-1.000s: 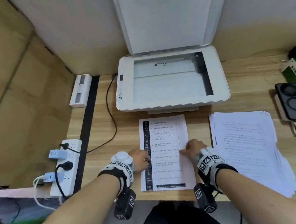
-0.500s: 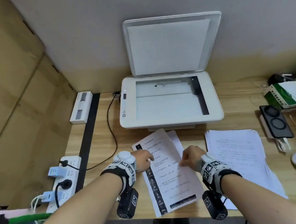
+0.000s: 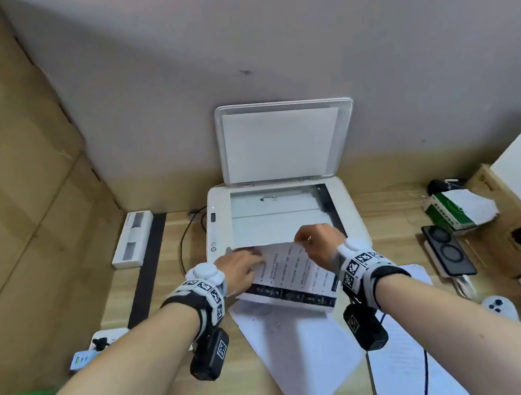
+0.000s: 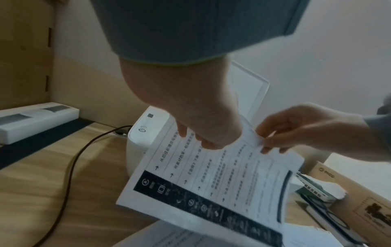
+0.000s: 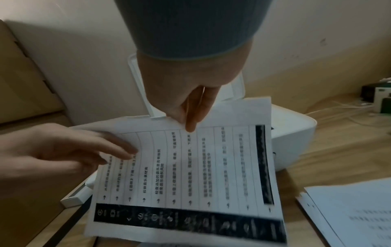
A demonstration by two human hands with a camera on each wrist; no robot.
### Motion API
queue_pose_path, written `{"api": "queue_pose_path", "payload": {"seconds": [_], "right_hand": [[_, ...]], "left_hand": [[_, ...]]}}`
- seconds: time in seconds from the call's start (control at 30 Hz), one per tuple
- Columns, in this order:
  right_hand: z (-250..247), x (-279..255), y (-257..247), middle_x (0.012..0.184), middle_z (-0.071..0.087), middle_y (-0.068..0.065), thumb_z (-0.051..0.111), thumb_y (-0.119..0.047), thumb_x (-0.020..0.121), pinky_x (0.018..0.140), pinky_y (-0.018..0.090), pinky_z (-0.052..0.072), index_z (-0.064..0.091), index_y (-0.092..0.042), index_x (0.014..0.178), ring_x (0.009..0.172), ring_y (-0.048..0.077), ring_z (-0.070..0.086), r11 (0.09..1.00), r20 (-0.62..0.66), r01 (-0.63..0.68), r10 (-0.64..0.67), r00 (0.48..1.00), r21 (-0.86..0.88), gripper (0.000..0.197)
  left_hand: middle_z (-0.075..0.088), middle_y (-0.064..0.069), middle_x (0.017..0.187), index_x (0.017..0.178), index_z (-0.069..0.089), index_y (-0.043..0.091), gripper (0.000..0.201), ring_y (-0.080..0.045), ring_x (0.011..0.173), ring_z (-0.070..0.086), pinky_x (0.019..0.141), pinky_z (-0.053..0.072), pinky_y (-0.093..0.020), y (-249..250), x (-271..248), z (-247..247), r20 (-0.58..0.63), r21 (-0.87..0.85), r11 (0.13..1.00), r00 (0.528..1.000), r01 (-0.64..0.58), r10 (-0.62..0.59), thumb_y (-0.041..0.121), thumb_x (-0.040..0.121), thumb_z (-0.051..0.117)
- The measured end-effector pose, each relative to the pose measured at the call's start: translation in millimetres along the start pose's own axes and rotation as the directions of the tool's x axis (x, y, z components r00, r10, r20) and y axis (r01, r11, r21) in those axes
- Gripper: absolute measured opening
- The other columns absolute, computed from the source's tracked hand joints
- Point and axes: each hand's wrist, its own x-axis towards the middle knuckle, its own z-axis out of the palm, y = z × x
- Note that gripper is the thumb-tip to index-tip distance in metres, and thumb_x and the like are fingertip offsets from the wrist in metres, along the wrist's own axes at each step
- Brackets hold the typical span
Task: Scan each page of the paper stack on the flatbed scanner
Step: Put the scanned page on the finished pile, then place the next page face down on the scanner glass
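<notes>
The white flatbed scanner (image 3: 217, 232) stands at the back of the desk with its lid (image 3: 281, 141) raised and its glass (image 3: 278, 218) bare. Both hands hold one printed page (image 3: 292, 274) with a black band, lifted above the desk at the scanner's front edge. My left hand (image 3: 242, 269) grips the page's left side, fingers (image 4: 203, 142) on top. My right hand (image 3: 318, 242) pinches its far edge between thumb and fingers (image 5: 188, 120). A loose sheet (image 3: 305, 344) lies on the desk under the page. The paper stack (image 3: 403, 364) lies to the right.
A power strip (image 3: 87, 352), a white box (image 3: 132, 244) and the scanner's cable (image 3: 184, 244) are on the left. On the right are a black charger (image 3: 448, 250), a green-white pack (image 3: 459, 207), a cardboard box (image 3: 516, 236) and a white controller (image 3: 499, 306).
The page has left the desk. Both hands turned it and carried it up towards the scanner's front edge, uncovering a sheet beneath. The head view has pulled back.
</notes>
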Motion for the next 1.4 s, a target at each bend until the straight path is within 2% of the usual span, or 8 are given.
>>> {"api": "queue_pose_path", "payload": {"seconds": [0.23, 0.3, 0.43, 0.53, 0.67, 0.77, 0.97, 1.4], "right_hand": [[10, 16, 5, 0.161, 0.03, 0.001, 0.057, -0.02, 0.092, 0.11, 0.043, 0.042, 0.042, -0.019, 0.148, 0.139, 0.025, 0.043, 1.0, 0.037, 0.024, -0.024, 0.999, 0.002, 0.058], [22, 22, 22, 0.159, 0.03, 0.005, 0.053, -0.026, 0.096, 0.112, 0.044, 0.038, 0.042, -0.015, 0.146, 0.14, 0.03, 0.041, 0.998, 0.131, -0.055, 0.059, 0.99, -0.035, 0.053], [40, 33, 53, 0.109, 0.042, -0.001, 0.047, -0.029, 0.094, 0.09, 0.043, 0.046, 0.044, -0.016, 0.098, 0.104, 0.028, 0.052, 0.999, 0.103, -0.051, 0.049, 0.993, 0.018, 0.014], [42, 58, 69, 0.125, 0.041, 0.008, 0.044, -0.028, 0.098, 0.102, 0.043, 0.039, 0.043, -0.011, 0.108, 0.117, 0.03, 0.043, 1.0, 0.063, 0.004, -0.005, 0.998, 0.027, 0.02], [37, 88, 82, 0.16, 0.02, 0.014, 0.034, -0.034, 0.105, 0.121, 0.034, 0.012, 0.03, -0.006, 0.145, 0.148, 0.033, 0.02, 0.991, 0.044, 0.069, -0.064, 0.997, -0.118, 0.049], [40, 112, 95, 0.167, -0.004, 0.015, 0.021, -0.041, 0.108, 0.117, 0.027, -0.014, 0.004, -0.004, 0.159, 0.155, 0.027, -0.005, 0.973, 0.096, 0.087, -0.068, 0.993, -0.214, 0.065], [56, 132, 106, 0.168, -0.006, 0.006, 0.002, -0.056, 0.096, 0.125, 0.036, 0.0, 0.003, -0.012, 0.16, 0.155, 0.023, -0.006, 0.98, 0.014, 0.067, -0.065, 0.998, -0.186, 0.078], [58, 128, 99, 0.168, 0.001, 0.006, 0.006, -0.053, 0.098, 0.125, 0.036, 0.004, 0.008, -0.013, 0.161, 0.155, 0.022, -0.001, 0.981, -0.053, 0.04, -0.051, 0.997, -0.189, 0.074]], "left_hand": [[0.0, -0.009, 0.163, 0.155, 0.009, 0.008, 0.056, -0.022, 0.15, 0.004, 0.121, 0.014, -0.038, -10, 12, 25, 0.258, 0.132, 0.987, 0.959, 0.089, -0.121, 0.026, 0.104, 0.025], [-0.006, -0.008, 0.163, 0.155, 0.004, 0.009, 0.058, -0.021, 0.151, -0.001, 0.122, 0.012, -0.038, -12, 16, 36, 0.255, 0.141, 0.983, 0.955, 0.117, -0.15, 0.031, 0.105, 0.022], [-0.013, -0.005, 0.162, 0.155, -0.002, 0.01, 0.06, -0.02, 0.15, -0.008, 0.122, 0.008, -0.038, -20, 35, 45, 0.24, 0.166, 0.979, 0.958, 0.118, -0.156, 0.037, 0.105, 0.018], [-0.018, -0.004, 0.161, 0.155, -0.006, 0.012, 0.062, -0.019, 0.149, -0.013, 0.122, 0.005, -0.04, -26, 58, 50, 0.228, 0.159, 0.977, 0.958, 0.141, -0.176, 0.04, 0.104, 0.016], [-0.022, 0.001, 0.159, 0.155, -0.008, 0.016, 0.063, -0.016, 0.148, -0.017, 0.122, -0.001, -0.037, -27, 77, 55, 0.111, 0.17, 0.969, 0.973, 0.181, -0.202, 0.045, 0.101, 0.008], [-0.024, 0.002, 0.159, 0.154, -0.01, 0.017, 0.062, -0.016, 0.147, -0.019, 0.118, -0.009, -0.034, -31, 94, 56, 0.092, 0.164, 0.963, 0.969, 0.214, -0.231, 0.044, 0.102, 0.008], [-0.013, 0.001, 0.162, 0.156, -0.003, 0.016, 0.066, -0.017, 0.149, -0.011, 0.122, 0.002, -0.038, -46, 109, 58, -0.004, 0.194, 0.957, 0.976, 0.214, -0.217, 0.047, 0.098, 0.002], [-0.023, 0.001, 0.16, 0.154, -0.011, 0.017, 0.069, -0.018, 0.147, -0.021, 0.122, -0.002, -0.04, -38, 113, 55, 0.055, 0.204, 0.944, 0.96, 0.26, -0.276, 0.045, 0.091, -0.007]]}}
